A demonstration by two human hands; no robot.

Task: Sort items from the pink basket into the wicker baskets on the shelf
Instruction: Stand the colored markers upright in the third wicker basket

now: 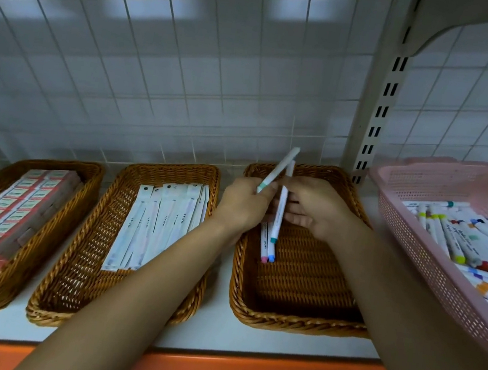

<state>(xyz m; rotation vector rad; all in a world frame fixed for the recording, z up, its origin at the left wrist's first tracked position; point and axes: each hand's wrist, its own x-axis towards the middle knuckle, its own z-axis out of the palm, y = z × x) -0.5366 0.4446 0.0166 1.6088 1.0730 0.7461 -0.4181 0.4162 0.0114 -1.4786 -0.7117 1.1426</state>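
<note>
Left wicker basket (53, 163): it sits at the far left of the shelf (213, 311), packed with red and white boxes (13, 210) in neat rows. Its near corner is cut off by the frame edge.
Middle wicker basket (78, 281): it holds long flat white packets (163, 221) laid lengthwise and overlapping. The print on them is too small to read.
Left hand (242, 208): your thumb and fingertips pinch a white pen with a green band (280, 168) near its lower end. The pen tilts up and to the right, probably so you can check it before laying it down.
Right hand (319, 213): your thumb and curled fingers hold a second white pen with a teal end (279, 214), nearly upright. It crosses just behind the first pen. Both hands hover over the far end of the third basket.
Right wicker basket (301, 285): this looks like the pen basket, and most of its floor is bare. Two pens, one pink-tipped and one blue-tipped (264, 245), lie along its left wall. Your left hand hides their upper ends. Laying the pens side by side would leave room for more.
Pink basket (430, 271): it sits at the far right, raised and tilted towards you, and is cut off by the frame. It holds a loose heap of white markers with coloured caps (458, 241), so much of the sorting seems to remain.
Hard to make out: I cannot tell what supports the pink basket. Your right forearm covers the near right corner of the pen basket.
</note>
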